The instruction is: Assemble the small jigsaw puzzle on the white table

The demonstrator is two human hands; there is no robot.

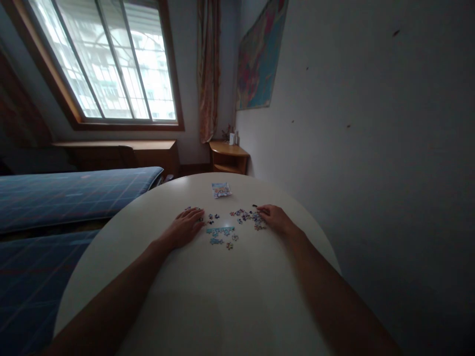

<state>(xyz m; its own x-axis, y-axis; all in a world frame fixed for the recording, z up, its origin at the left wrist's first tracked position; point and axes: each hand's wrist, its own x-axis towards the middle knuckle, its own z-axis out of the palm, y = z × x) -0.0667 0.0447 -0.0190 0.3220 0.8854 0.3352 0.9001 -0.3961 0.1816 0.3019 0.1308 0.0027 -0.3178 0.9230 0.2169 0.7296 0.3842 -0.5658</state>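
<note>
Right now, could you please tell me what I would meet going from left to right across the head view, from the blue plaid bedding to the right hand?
Blue plaid bedding, left hand, joined blue puzzle row, right hand. The picture packet lies beyond the row, so it is left out.

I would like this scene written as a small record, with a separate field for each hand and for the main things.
surface: round white table
left hand: palm down, fingertips beside scattered puzzle pieces
right hand: fingertips at right-side cluster; grip on a piece unclear
light-blue strip: apparently joined pieces, between the hands, nearer the left
printed picture: beyond the pieces
background: window, wall poster
</note>
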